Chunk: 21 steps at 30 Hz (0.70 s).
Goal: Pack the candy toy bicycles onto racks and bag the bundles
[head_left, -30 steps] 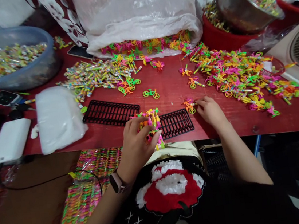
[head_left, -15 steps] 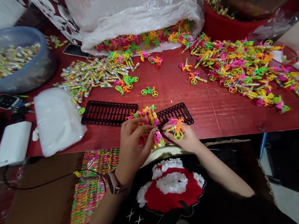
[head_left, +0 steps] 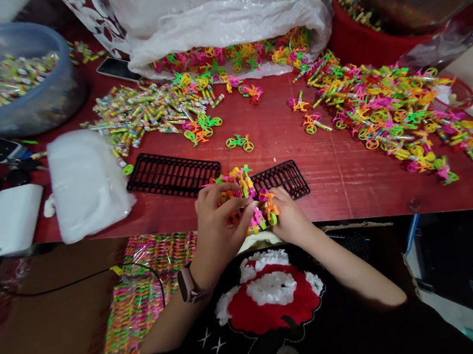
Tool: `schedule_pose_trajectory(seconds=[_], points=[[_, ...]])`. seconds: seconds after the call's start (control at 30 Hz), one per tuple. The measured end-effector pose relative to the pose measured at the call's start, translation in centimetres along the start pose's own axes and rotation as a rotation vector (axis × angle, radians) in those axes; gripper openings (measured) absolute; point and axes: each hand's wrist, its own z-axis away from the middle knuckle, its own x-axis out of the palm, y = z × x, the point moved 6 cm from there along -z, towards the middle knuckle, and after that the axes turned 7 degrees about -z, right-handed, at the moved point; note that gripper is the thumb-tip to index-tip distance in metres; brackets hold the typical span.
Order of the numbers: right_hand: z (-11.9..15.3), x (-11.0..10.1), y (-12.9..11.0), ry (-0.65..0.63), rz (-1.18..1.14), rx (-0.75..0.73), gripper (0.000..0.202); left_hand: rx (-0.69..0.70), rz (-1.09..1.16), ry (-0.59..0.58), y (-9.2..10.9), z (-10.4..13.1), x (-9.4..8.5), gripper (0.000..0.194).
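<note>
Close to the table's front edge, a tight row of colourful plastic toy bicycles (head_left: 246, 182) stands across a black plastic rack (head_left: 283, 179). My left hand (head_left: 220, 217) curls over the left side of that row, thumb and fingers bent around the bicycles; its fingertips are partly hidden. In my right hand (head_left: 289, 216) is an orange and yellow-green toy bicycle (head_left: 270, 207), pressed against the row's right side near my left thumb. A second black rack (head_left: 173, 174) lies to the left. One loose green bicycle (head_left: 239, 142) rests just beyond the row.
Printed candy tubes (head_left: 136, 114) are heaped at the back left, below a blue basin (head_left: 48, 103). Bicycles with tubes form a big pile (head_left: 384, 105) on the right. A white sack (head_left: 216, 23) spills bicycles. Plastic bags (head_left: 89, 184) and a white power bank (head_left: 11, 221) lie left.
My right hand has moved slightly left, bringing its toy bicycle from beside the row up against it and turning it more edge-on. My left hand stays around the row.
</note>
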Motion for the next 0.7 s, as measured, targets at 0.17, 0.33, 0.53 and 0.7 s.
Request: schedule_pose_trajectory(seconds=[0.17,0.33,0.53,0.7], points=[[-0.2,0.0,-0.4,-0.035,0.075,-0.003,0.016,0.012,-0.003,-0.006,0.0,0.0,0.1,0.003],[-0.5,0.4,-0.8,-0.107,0.112,0.003,0.013,0.02,-0.025,0.015,-0.1,0.0,0.3,0.001],[-0.5,0.6,-0.8,-0.114,0.058,0.008,0.011,0.016,-0.05,0.018,-0.3,0.1,0.6,0.003],[-3.2,-5.8,1.6,-0.068,-0.038,0.039,0.024,0.079,-0.019,-0.012,-0.4,0.4,0.2,0.006]])
